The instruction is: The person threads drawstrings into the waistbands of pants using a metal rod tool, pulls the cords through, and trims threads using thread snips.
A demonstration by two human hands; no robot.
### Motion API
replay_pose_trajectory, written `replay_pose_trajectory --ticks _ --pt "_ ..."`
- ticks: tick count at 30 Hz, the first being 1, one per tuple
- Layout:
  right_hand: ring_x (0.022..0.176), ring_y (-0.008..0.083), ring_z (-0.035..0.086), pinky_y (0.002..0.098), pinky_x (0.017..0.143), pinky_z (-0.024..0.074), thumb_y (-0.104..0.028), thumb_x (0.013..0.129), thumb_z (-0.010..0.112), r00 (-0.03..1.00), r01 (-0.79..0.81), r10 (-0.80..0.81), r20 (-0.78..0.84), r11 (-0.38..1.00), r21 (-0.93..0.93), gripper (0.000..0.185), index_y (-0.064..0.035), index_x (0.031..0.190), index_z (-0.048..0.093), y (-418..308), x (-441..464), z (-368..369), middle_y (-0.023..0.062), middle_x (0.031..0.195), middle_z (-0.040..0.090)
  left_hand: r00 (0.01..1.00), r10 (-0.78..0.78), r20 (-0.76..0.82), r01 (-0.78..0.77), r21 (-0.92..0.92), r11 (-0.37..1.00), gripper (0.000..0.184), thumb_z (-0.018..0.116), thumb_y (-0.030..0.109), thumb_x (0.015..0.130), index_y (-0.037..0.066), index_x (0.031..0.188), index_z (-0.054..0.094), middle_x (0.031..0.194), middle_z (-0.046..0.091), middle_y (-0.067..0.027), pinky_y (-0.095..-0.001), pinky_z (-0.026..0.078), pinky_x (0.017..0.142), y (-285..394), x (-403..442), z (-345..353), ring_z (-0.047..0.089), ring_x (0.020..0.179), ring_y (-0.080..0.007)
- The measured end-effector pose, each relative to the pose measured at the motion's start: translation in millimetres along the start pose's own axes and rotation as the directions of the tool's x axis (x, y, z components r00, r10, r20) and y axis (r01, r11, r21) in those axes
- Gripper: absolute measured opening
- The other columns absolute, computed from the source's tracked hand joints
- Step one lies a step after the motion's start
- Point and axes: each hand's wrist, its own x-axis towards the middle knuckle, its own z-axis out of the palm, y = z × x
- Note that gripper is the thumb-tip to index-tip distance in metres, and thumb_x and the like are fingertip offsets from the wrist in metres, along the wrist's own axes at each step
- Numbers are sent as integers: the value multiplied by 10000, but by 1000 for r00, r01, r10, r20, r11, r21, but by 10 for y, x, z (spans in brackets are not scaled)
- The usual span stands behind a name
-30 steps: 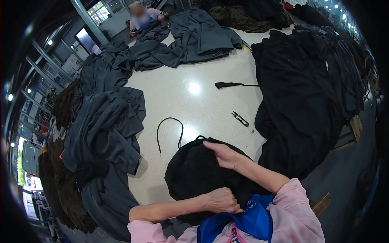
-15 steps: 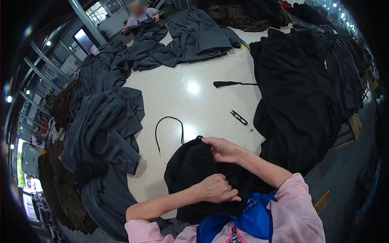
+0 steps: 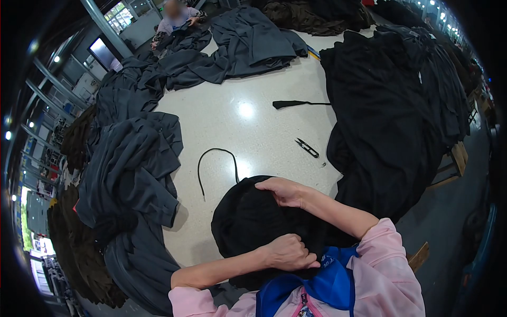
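Black cloth (image 3: 240,219), right hand (image 3: 285,192) near far edge, wide pale tabletop (image 3: 237,121) beyond

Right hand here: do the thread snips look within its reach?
Probably yes: bare tabletop lies between the right hand and the snips, though it would first leave the black garment.

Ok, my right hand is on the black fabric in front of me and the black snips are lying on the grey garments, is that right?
Not quite: the black snips lie on the pale tabletop, as the head view shows. Your right hand is on the black fabric.
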Motion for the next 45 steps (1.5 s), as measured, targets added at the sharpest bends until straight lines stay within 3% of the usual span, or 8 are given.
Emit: replay_pose_trajectory --ticks 7,17,21,24,27,31,39,45 --pt "473 49 381 207 406 281 -226 822 447 965 92 -191 -181 889 -448 262 -79 619 523 -9 195 -59 -42 559 453 998 52 -41 -52 -1 999 380 462 316 816 85 523 392 371 393 -34 -264 338 394 4 4 26 432 339 -184" --pt "492 121 452 273 439 385 -187 771 434 938 98 -261 -227 830 -550 235 -17 623 502 36 217 -150 33 561 464 997 63 -49 -63 14 998 366 475 311 814 95 533 385 370 373 -18 -245 324 391 22 -29 61 419 333 -164" --pt "457 210 547 326 466 429 -273 781 441 976 -80 -128 -175 535 -841 354 17 605 540 60 -63 -78 102 462 509 996 36 -87 -35 19 999 370 478 315 811 94 530 382 368 373 -18 -246 325 393 40 -75 83 420 334 -163" --pt "479 227 544 312 466 422 -369 729 545 734 -134 -678 -37 -91 -987 327 -65 612 574 84 -288 33 56 484 524 994 -21 -106 23 21 1000 376 478 313 810 92 524 375 360 368 -21 -244 323 391 80 -92 123 411 325 -169" --pt "423 165 482 253 437 380 -286 710 609 627 -9 -779 0 -8 -1000 273 -41 604 553 84 -438 122 59 491 499 993 -66 -98 70 33 997 380 472 324 811 101 519 375 352 364 -27 -267 325 360 91 -62 218 422 325 -177" --pt "413 123 333 272 408 304 -224 708 624 746 210 -648 156 6 -978 336 -15 535 425 244 -430 184 57 465 379 966 -126 -224 107 -94 990 292 497 334 744 132 540 442 358 387 -48 -328 325 303 81 -14 441 479 365 -210" --pt "514 63 313 261 438 283 -178 738 592 956 26 -289 -48 247 -969 275 17 595 462 457 -659 280 10 494 358 900 -404 -161 435 352 829 208 516 207 603 119 418 485 432 493 -58 -346 389 470 -234 -346 466 515 431 -212" --pt "441 48 310 279 382 227 -176 730 556 806 -26 -568 -169 250 -968 357 22 473 407 50 -293 -31 6 406 365 960 -279 -32 259 488 834 200 517 206 599 120 420 492 436 501 -53 -350 385 514 -219 -192 650 512 431 -208"
